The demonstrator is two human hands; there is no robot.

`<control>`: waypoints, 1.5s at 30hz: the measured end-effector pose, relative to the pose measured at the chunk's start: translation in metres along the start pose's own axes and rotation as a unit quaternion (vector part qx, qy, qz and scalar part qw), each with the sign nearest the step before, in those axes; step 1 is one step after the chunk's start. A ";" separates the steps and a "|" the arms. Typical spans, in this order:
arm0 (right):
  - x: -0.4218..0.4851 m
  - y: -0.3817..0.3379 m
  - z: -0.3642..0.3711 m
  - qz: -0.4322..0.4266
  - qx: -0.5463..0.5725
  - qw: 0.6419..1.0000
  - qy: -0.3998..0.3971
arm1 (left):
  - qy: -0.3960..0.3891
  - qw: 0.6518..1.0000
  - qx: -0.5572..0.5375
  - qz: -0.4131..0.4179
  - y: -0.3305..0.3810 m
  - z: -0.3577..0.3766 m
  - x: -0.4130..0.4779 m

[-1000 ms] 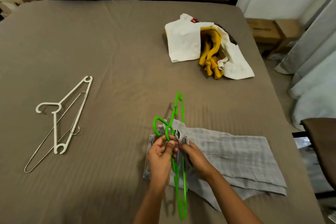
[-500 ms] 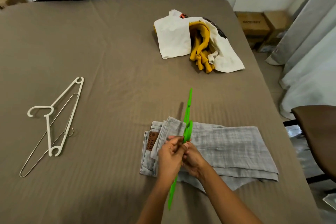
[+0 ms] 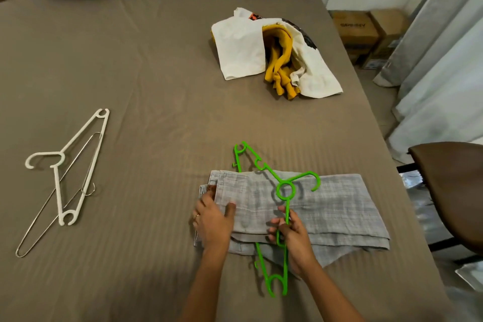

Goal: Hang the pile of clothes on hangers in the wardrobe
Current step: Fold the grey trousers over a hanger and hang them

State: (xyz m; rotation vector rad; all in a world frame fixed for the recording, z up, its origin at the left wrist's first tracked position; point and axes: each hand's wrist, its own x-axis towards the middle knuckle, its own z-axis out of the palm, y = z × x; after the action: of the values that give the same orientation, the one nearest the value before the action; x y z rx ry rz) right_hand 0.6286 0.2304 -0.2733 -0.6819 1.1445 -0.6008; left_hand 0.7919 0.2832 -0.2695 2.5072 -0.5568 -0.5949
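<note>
left hand (image 3: 214, 219) flat, pressing folded grey fabric trousers (image 3: 326, 206) on brown bed (image 3: 156, 86) | right hand (image 3: 292, 238) gripping green plastic hanger (image 3: 287, 208) lying across trousers | white-and-yellow clothes pile (image 3: 240, 47) well beyond both hands

Brown-sheeted bed (image 3: 156, 60), cardboard boxes (image 3: 358, 31) beside grey curtains (image 3: 431, 60), brown chair (image 3: 454, 191) at right.

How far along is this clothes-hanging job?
Nothing looks hung yet, and no wardrobe is in view. In hand: the right hand grips the green hanger, whose bar runs under a layer of the folded grey trousers, with the left hand on their waistband end. Left: the white and yellow pile on the bed, plus a white hanger and a wire hanger lying unused.
</note>
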 end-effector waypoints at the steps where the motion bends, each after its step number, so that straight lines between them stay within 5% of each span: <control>1: 0.002 0.001 -0.005 0.000 0.000 1.000 0.012 | -0.033 0.999 0.007 -0.030 -0.007 0.004 0.007; 5: 0.010 0.008 -0.020 0.005 0.004 0.999 0.044 | -0.127 0.987 -0.082 -0.056 -0.015 0.017 0.018; 12: 0.024 0.010 -0.044 0.018 0.008 0.993 0.114 | -0.145 0.986 -0.081 -0.001 -0.022 0.017 0.021; 22: 0.034 -0.052 -0.187 -0.066 0.055 0.936 0.342 | -0.032 0.998 -0.003 -0.058 -0.067 -0.008 0.044; 26: 0.023 -0.082 -0.225 -0.125 -0.080 0.932 0.330 | 0.030 0.994 0.084 -0.068 -0.064 -0.011 0.044; 28: 0.020 -0.089 -0.223 -0.146 -0.145 0.931 0.301 | 0.085 0.991 0.106 -0.003 -0.045 -0.003 0.039; 31: 0.018 -0.086 -0.202 -0.189 -0.245 0.919 0.246 | -0.026 0.975 0.110 0.192 0.002 0.029 0.013; 35: 0.020 -0.076 -0.172 -0.244 -0.356 0.878 0.208 | -0.174 0.868 0.260 0.385 0.023 0.096 -0.017; 37: 0.020 -0.085 -0.167 -0.265 -0.354 0.860 0.256 | -0.186 0.845 0.332 0.376 0.010 0.115 -0.018; 41: 0.010 -0.133 -0.158 -0.311 -0.336 0.833 0.310 | -0.220 0.856 0.339 0.321 0.033 0.108 -0.020; 45: 0.000 -0.188 -0.124 -0.414 -0.369 0.803 0.219 | -0.298 0.921 0.148 0.205 0.106 0.078 -0.026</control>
State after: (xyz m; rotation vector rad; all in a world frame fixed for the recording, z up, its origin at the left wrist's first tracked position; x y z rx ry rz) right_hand 0.4948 0.0854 -0.1646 -1.8497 1.5068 -1.0984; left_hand 0.7027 0.1832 -0.2644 2.3292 -1.4474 -1.1804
